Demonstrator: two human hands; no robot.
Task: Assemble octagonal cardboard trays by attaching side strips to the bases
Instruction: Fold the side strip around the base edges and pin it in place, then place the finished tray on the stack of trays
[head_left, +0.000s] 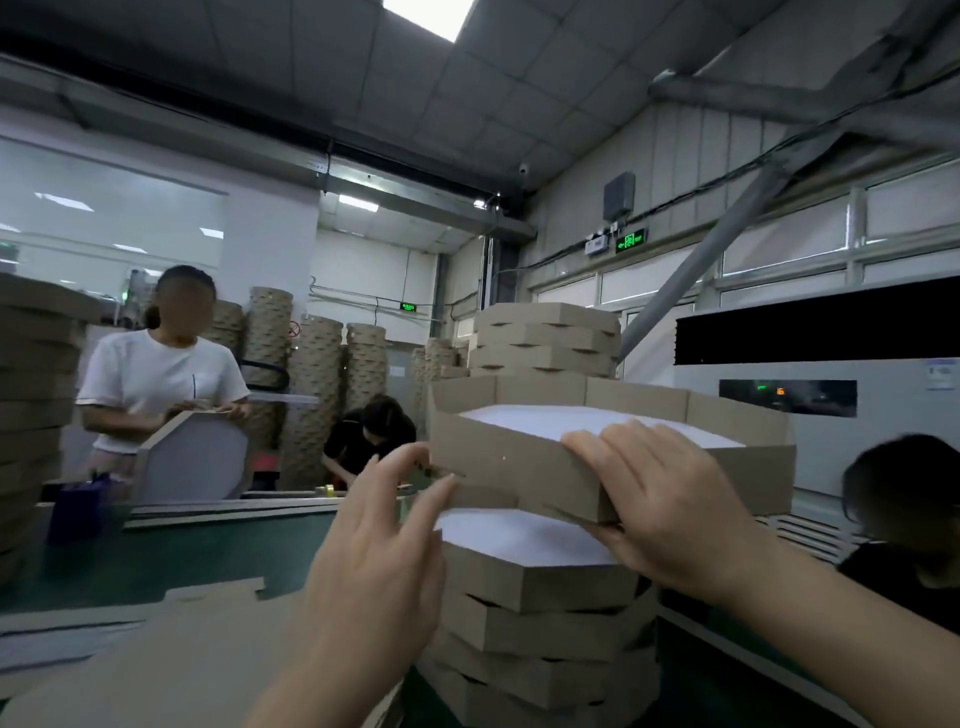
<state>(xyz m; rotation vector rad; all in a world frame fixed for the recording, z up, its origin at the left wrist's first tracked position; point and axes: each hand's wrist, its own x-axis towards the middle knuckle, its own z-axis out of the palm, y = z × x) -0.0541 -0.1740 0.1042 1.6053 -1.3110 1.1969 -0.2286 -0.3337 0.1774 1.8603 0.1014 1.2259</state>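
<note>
Right hand (670, 499) grips the near wall of the tray (519, 467), fingers curled over the top edge and thumb beneath. Left hand (384, 525) is at the tray's left corner, forefinger and thumb touching it; a firm pinch cannot be confirmed. Directly below both hands stands a stack of trays (540, 587). Left of the left hand, flat cardboard (156, 654) lies on the counter (156, 551).
</note>
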